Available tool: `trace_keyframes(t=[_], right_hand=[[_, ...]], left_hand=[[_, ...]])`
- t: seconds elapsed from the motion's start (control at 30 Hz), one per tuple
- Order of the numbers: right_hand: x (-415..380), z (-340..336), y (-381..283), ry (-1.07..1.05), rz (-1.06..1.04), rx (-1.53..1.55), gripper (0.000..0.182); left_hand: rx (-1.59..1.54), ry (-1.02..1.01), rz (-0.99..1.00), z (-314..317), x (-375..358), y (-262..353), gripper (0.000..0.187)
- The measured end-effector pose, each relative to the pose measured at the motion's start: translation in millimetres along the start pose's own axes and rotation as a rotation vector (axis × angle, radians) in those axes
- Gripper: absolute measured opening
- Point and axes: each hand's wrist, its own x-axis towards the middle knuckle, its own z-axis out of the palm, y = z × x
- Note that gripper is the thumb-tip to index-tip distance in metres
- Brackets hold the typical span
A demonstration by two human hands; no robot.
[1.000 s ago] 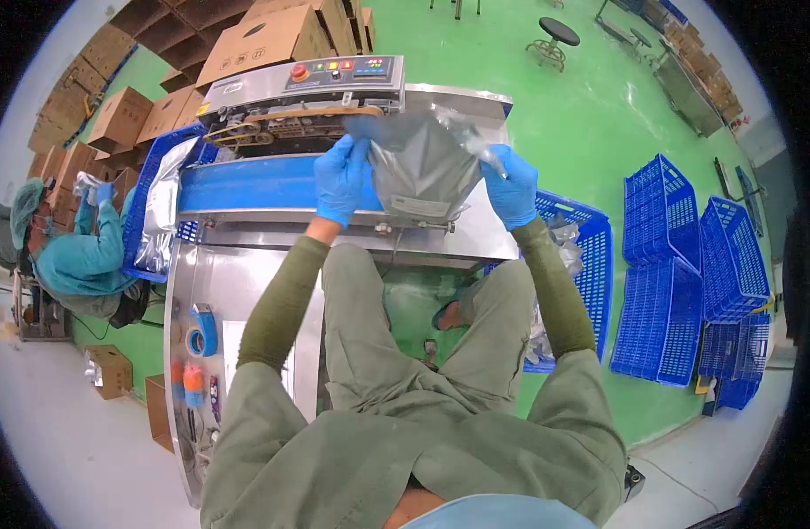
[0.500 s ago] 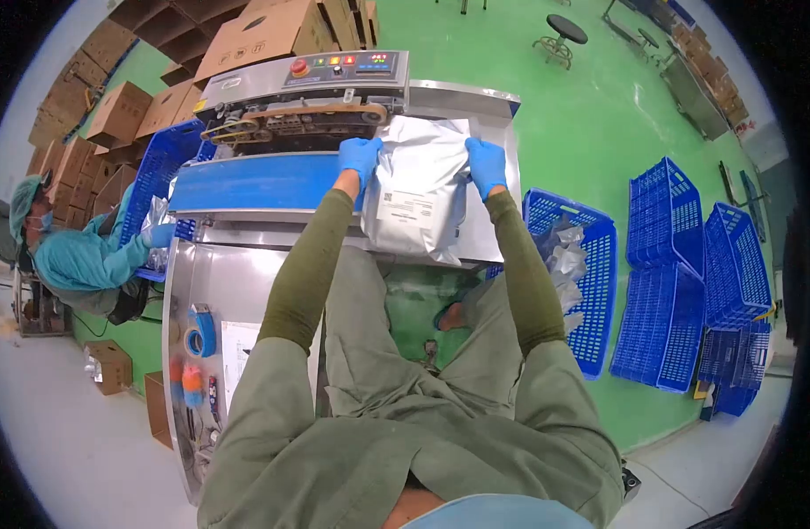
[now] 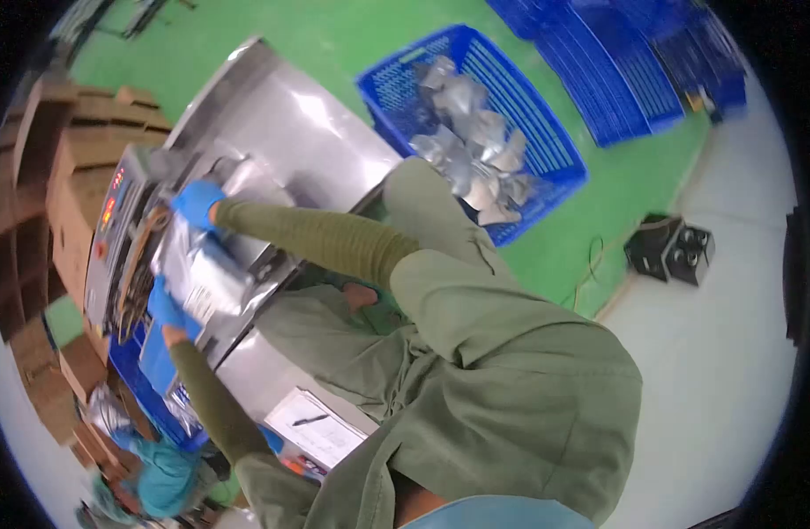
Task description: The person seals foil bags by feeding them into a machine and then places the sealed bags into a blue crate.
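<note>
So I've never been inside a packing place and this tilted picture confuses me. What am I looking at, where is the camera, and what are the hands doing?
The camera sits on a person's head and looks down over their own body, so the green sleeves and trousers filling the middle are theirs. The head is turned, which is why everything leans. Both hands wear blue gloves. The left hand and the right hand hold opposite ends of a silver pouch against a steel machine that has coloured buttons on its panel. The machine stands on a steel table. On the green floor beside it is a blue crate holding more silver pouches. Cardboard boxes are stacked behind the machine, a sheet of paper lies on the lower steel surface, and another person in teal is at the bottom left, blurred.
</note>
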Motion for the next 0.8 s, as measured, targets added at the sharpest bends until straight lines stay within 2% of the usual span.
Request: trace_keyframes(t=[0.03,0.07,0.1,0.17,0.2,0.23,0.3,0.33,0.37,0.4,0.5,0.6,0.7,0.73,0.77,0.8], right_hand=[[-22.7,-33.0,-11.3,-0.058,0.017,0.108,0.053],[-36.9,-76.2,-12.5,-0.01,-0.063,0.119,0.048],[-58.0,-113.6,-6.5,0.027,-0.145,0.132,0.044],[-89.4,-201.4,51.9,0.137,-0.043,0.358,0.026],[-103.0,-241.9,101.9,0.214,-0.016,0.27,0.027],[-117.3,-277.5,161.9,0.243,0.069,0.049,0.027],[-153.0,-320.7,280.7,0.055,0.248,-0.554,0.029],[-177.8,-321.6,333.7,0.029,0.436,-0.614,0.031],[-204.8,-312.7,379.0,0.02,0.402,-0.697,0.031],[-222.0,-303.8,380.7,-0.043,0.377,-0.775,0.028],[-237.8,-271.1,393.1,-0.263,0.446,-0.741,0.024],[-238.8,-267.5,407.0,-0.292,0.408,-0.893,0.03],[-239.4,-252.5,449.5,-0.26,0.279,-1.008,0.03],[-236.1,-253.8,443.5,-0.193,0.416,-0.88,0.035],[-237.8,-261.1,437.8,-0.291,0.433,-0.878,0.037],[-242.1,-276.0,403.7,-0.391,0.449,-0.875,0.039]], left_hand=[[0.044,-0.004,0.032,-12.3,-13.3,1.7,0.042],[0.087,-0.006,0.065,-24.9,-27.2,3.3,0.044],[0.106,0.059,0.065,-23.4,-71.8,19.4,0.043],[0.211,0.053,0.068,-63.2,-105.2,-3.3,0.045],[0.236,0.156,0.048,-67.6,-131.9,-13.4,0.045],[0.262,0.262,0.027,-69.3,-165.0,-24.0,0.045],[0.365,0.37,-0.039,-90.3,-210.2,-61.4,0.043],[0.363,0.443,-0.067,-91.8,-230.9,-80.5,0.042],[0.356,0.513,-0.091,-85.5,-245.7,-93.7,0.04],[0.369,0.529,-0.122,-79.2,-257.3,-95.4,0.04],[0.381,0.56,-0.192,-61.7,-290.3,-102.2,0.04],[0.36,0.53,-0.177,-45.4,-300.4,-95.9,0.039],[0.314,0.506,-0.18,-48.1,-307.1,-97.9,0.039],[0.282,0.505,-0.165,-51.1,-307.8,-102.0,0.038],[0.272,0.511,-0.161,-57.1,-311.4,-105.0,0.037],[0.262,0.519,-0.159,-59.8,-316.2,-106.4,0.037]])
